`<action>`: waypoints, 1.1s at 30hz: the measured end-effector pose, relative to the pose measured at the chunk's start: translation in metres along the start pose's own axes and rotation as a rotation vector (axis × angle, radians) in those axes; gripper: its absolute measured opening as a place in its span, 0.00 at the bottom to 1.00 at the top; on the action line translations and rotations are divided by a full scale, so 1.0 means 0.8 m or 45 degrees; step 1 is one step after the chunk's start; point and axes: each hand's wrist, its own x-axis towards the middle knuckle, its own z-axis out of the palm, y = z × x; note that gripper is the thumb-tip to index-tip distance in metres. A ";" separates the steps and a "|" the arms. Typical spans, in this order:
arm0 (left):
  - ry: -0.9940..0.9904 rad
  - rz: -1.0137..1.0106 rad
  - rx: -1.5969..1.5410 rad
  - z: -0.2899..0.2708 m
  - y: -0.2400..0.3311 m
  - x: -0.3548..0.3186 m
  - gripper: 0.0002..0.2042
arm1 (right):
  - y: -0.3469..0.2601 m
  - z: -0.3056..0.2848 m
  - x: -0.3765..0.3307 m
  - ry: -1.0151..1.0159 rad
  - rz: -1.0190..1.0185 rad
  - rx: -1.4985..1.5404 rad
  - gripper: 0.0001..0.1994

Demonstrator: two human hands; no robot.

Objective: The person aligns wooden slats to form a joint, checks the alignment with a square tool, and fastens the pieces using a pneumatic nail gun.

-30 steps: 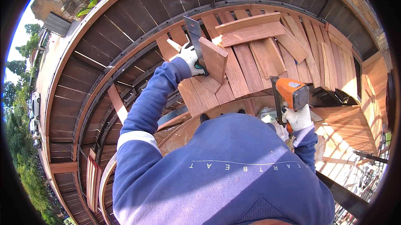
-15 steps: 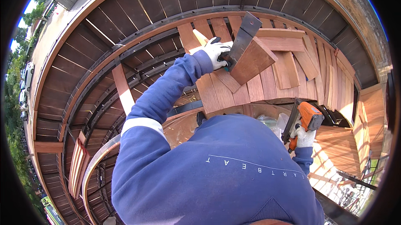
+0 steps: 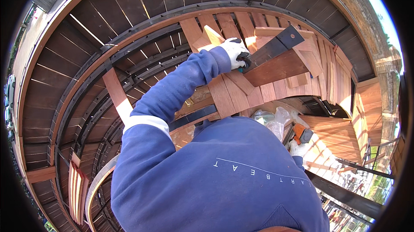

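Note:
My left hand, in a white glove with dark patches, is closed at the dark handle end of a handsaw. Its wide black blade has a hole near the tip and points up and right. Against the blade's near side lies a broad reddish-brown board; whether my fingers also grip it, I cannot tell. Lower right, my right hand, also in a white glove, is wrapped round an orange and black nail gun. My body partly hides that arm.
Wooden slats form a curved surface beneath the saw, with loose offcuts on it. Open dark metal framing curves away left. A clear plastic bag lies near my right side. Stacked strips stand lower left.
The saw and the broad board have swung to the right, closer to level. My right hand has drawn the nail gun down and left, nearer my body. The whole view has shifted slightly.

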 end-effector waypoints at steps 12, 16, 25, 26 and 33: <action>0.183 0.130 0.036 0.016 -0.013 -0.002 0.12 | 0.174 0.011 0.005 -0.349 0.418 0.115 0.06; 0.042 0.048 0.017 0.013 -0.010 0.002 0.12 | 0.193 0.016 0.003 -0.347 0.358 0.108 0.06; 0.150 0.019 -0.052 -0.001 0.000 -0.002 0.13 | 0.138 0.039 -0.012 -0.352 0.064 -0.170 0.07; 0.227 0.016 -0.016 -0.004 0.005 -0.003 0.14 | 0.142 0.040 -0.013 -0.370 0.086 -0.206 0.07; 0.511 -0.171 -0.651 -0.047 -0.013 0.043 0.09 | 0.163 0.048 -0.018 -0.368 0.129 -0.288 0.13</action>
